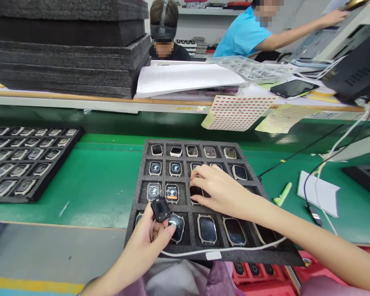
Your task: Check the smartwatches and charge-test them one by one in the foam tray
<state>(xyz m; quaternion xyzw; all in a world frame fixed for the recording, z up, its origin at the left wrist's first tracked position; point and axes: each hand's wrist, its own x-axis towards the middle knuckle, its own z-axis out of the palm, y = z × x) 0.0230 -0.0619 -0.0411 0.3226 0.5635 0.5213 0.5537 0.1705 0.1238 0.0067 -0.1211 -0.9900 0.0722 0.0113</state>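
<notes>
A black foam tray (180,209) in front of me holds rows of smartwatch cases without straps. In my left hand (156,236) is a small black square charger (160,209) with metal contacts and a white cable (197,252). The thumb of that hand lies over a smartwatch (178,227) in the nearest row; whether it grips it too, I cannot tell. My right hand (216,187) has thumb and fingers around the edges of a dark-screened smartwatch (196,192) in the tray's middle. Left of it, one smartwatch (172,193) shows a lit screen with an orange bar.
Another foam tray of watches (33,193) lies on the green table at left. Above runs a shelf with stacked black foam (64,53), papers (185,78) and a phone (294,88). At right are a green-handled tool (283,194) and hanging cables. Two people work beyond.
</notes>
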